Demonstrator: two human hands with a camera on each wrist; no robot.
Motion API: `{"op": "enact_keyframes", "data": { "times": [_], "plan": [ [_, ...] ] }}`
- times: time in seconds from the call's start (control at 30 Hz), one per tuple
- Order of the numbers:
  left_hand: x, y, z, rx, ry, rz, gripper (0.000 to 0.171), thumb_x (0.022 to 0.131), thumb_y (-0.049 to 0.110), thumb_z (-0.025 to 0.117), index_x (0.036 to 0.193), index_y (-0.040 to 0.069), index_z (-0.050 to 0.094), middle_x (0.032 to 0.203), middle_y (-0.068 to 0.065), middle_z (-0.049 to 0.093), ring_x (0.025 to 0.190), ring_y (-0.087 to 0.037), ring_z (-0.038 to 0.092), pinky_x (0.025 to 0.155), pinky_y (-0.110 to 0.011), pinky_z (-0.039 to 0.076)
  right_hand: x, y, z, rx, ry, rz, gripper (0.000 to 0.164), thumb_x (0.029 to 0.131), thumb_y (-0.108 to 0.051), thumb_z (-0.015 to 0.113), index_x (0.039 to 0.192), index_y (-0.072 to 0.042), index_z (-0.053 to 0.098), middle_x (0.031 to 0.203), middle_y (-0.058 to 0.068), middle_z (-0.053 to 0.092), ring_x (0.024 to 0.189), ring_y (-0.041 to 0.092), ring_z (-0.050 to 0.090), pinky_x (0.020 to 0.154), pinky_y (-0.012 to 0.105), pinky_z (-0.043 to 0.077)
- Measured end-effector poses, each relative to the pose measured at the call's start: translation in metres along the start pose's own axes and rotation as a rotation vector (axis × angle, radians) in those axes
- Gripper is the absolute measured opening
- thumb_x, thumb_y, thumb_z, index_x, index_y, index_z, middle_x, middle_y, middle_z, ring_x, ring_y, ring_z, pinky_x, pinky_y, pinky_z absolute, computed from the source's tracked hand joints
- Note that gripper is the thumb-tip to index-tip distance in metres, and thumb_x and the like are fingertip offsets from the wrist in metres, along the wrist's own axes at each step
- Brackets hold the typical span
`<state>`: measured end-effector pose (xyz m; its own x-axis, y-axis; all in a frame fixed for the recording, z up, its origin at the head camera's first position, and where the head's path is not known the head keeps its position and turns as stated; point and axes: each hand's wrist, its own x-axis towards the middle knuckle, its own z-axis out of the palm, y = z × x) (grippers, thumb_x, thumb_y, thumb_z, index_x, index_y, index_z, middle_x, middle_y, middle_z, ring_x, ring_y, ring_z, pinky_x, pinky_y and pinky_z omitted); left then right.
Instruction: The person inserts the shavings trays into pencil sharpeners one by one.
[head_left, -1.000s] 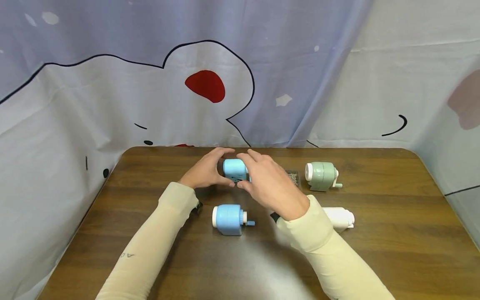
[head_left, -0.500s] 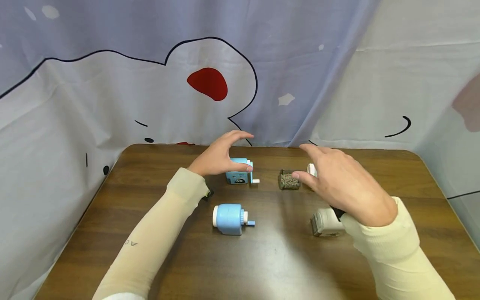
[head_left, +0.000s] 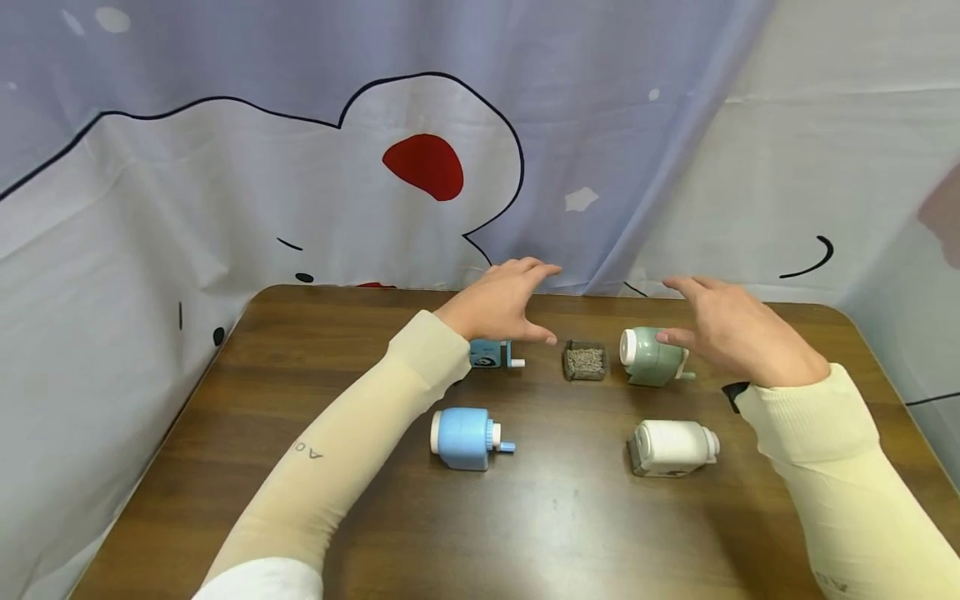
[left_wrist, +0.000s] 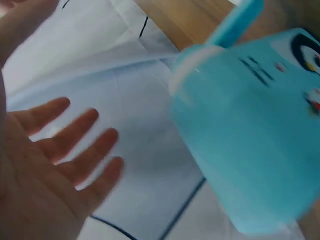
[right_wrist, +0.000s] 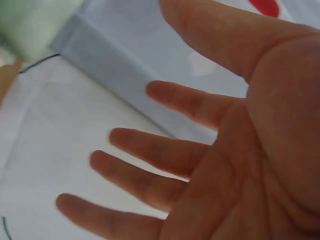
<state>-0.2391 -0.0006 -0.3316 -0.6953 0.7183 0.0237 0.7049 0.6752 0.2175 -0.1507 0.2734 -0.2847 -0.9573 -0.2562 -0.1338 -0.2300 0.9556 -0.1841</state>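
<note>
My left hand [head_left: 498, 302] hovers over the back of the table with thumb and fingers spread, holding nothing. Below its wrist stands a turquoise crank pencil sharpener [head_left: 489, 355], partly hidden; the left wrist view shows this turquoise sharpener [left_wrist: 250, 120] apart from the fingers [left_wrist: 82, 135]. My right hand [head_left: 750, 333], spread and holding nothing, is nearest a green crank pencil sharpener [head_left: 649, 360], its thumb overlapping that body in the head view. Between the two sharpeners sits a small clear drawer [head_left: 567, 375] filled with brownish bits.
Nearer the front, a blue crank sharpener [head_left: 462, 439] stands left of centre and a white one [head_left: 671, 446] to the right. A patterned curtain [head_left: 615, 167] hangs behind the wooden table [head_left: 555, 517].
Both hands have left the turquoise sharpener. The right hand has moved right to beside the green sharpener; the left has shifted right toward the small drawer.
</note>
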Motion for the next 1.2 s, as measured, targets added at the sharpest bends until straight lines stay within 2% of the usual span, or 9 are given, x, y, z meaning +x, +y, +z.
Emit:
{"op": "enact_keyframes", "data": {
  "times": [0.17,0.3,0.4,0.5,0.63,0.83,0.97,1.07,1.2],
  "plan": [
    [0.017,0.019,0.005,0.068,-0.118,-0.042,0.101,0.075,0.059,0.068,0.151,0.012,0.019,0.147,-0.007,0.031,0.13,-0.024,0.035,0.107,-0.035,0.03,0.007,0.011,0.013,0.019,0.012,-0.065,0.079,0.084,-0.034,0.069,0.145,-0.004,0.03,0.14,0.032,0.033,0.123,0.05,0.034,0.096,0.061,0.033],
    [0.029,0.031,0.014,0.106,-0.209,-0.065,0.103,0.075,0.057,0.069,0.151,0.009,0.018,0.147,-0.011,0.031,0.129,-0.026,0.036,0.106,-0.035,0.032,0.013,0.014,0.02,0.036,0.011,-0.104,0.081,0.082,-0.031,0.072,0.145,-0.004,0.029,0.141,0.031,0.033,0.126,0.048,0.031,0.1,0.059,0.03],
    [0.035,0.04,0.024,0.143,-0.269,-0.082,0.102,0.075,0.055,0.071,0.15,0.007,0.021,0.146,-0.011,0.033,0.13,-0.025,0.036,0.105,-0.034,0.033,0.016,0.015,0.026,0.046,0.008,-0.112,0.083,0.081,-0.029,0.073,0.146,-0.005,0.028,0.143,0.03,0.031,0.127,0.048,0.031,0.1,0.059,0.03],
    [0.039,0.048,0.036,0.178,-0.304,-0.1,0.093,0.073,0.054,0.073,0.143,0.007,0.034,0.137,-0.008,0.043,0.123,-0.022,0.043,0.1,-0.031,0.038,0.019,0.017,0.031,0.06,-0.007,-0.116,0.085,0.08,-0.029,0.074,0.147,-0.006,0.027,0.145,0.029,0.028,0.127,0.047,0.031,0.099,0.06,0.031],
    [0.043,0.056,0.05,0.197,-0.324,-0.121,0.076,0.072,0.051,0.075,0.129,0.011,0.047,0.122,-0.005,0.05,0.109,-0.018,0.051,0.09,-0.03,0.045,0.019,0.019,0.035,0.064,-0.014,-0.128,0.084,0.08,-0.027,0.074,0.147,-0.007,0.028,0.146,0.028,0.028,0.127,0.047,0.032,0.099,0.06,0.03],
    [0.044,0.062,0.065,0.13,-0.332,-0.161,0.054,0.07,0.042,0.08,0.111,0.015,0.055,0.109,-0.001,0.057,0.097,-0.016,0.055,0.082,-0.029,0.048,0.016,0.022,0.038,0.066,-0.015,-0.143,0.08,0.08,-0.023,0.074,0.146,-0.006,0.031,0.145,0.027,0.031,0.126,0.047,0.034,0.099,0.059,0.031],
    [0.045,0.064,0.072,0.123,-0.322,-0.149,0.039,0.073,0.035,0.079,0.1,0.017,0.057,0.096,0.003,0.059,0.087,-0.013,0.056,0.076,-0.028,0.05,0.016,0.025,0.041,0.064,-0.019,-0.164,0.078,0.08,-0.02,0.074,0.144,-0.003,0.034,0.142,0.027,0.036,0.125,0.045,0.036,0.099,0.057,0.032],
    [0.047,0.063,0.075,0.144,-0.298,-0.14,0.035,0.073,0.033,0.079,0.097,0.018,0.059,0.094,0.004,0.059,0.087,-0.012,0.056,0.077,-0.027,0.049,0.017,0.026,0.042,0.06,-0.025,-0.172,0.075,0.08,-0.018,0.074,0.142,-0.002,0.036,0.14,0.026,0.04,0.123,0.044,0.039,0.099,0.057,0.033],
    [0.046,0.063,0.076,0.135,-0.283,-0.145,0.039,0.071,0.036,0.08,0.099,0.017,0.06,0.1,0.003,0.058,0.094,-0.012,0.053,0.082,-0.027,0.048,0.018,0.027,0.042,0.051,-0.031,-0.179,0.071,0.079,-0.017,0.074,0.139,-0.001,0.041,0.136,0.024,0.045,0.119,0.043,0.044,0.097,0.056,0.036]
  ]
}}
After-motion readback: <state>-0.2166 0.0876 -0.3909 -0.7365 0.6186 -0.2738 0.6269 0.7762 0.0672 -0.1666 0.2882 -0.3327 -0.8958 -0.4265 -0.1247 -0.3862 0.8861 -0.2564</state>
